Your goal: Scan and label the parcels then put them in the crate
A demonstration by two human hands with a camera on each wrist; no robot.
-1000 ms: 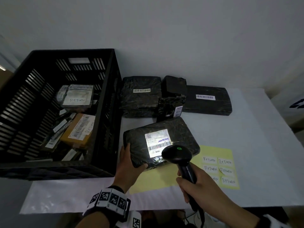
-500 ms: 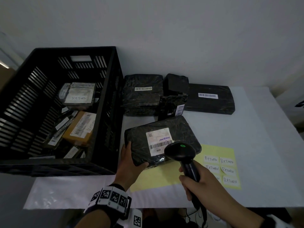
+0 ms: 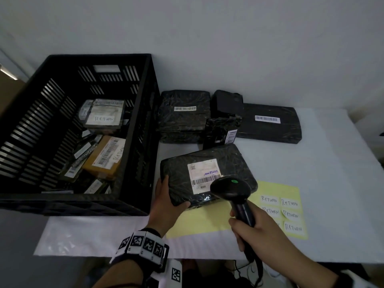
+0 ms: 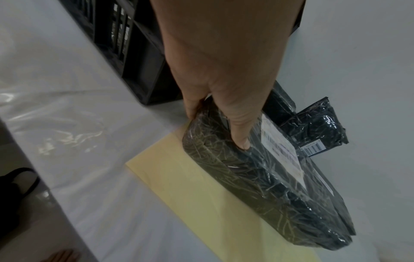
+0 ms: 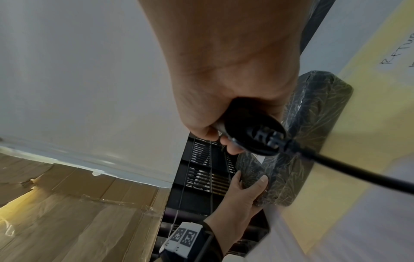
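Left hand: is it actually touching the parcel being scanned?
Touching. The left wrist view shows the left hand gripping the near corner of the parcel, thumb on top and fingers curled around its edge.

crate (image 3: 149,125) wall blocks left, parcels (image 3: 185,117) crowd rear, table (image 3: 336,173) open right

Black film-wrapped parcel (image 3: 207,175) with a white barcode label on top, tilted up off the yellow sheet of RETURN stickers (image 3: 291,208), just at 3 o'clock of the black slatted crate (image 3: 143,121). At 12 o'clock of it, more black parcels (image 3: 185,115) flat on the counter. Inside the crate, labelled parcels marked RETURN (image 3: 104,119).
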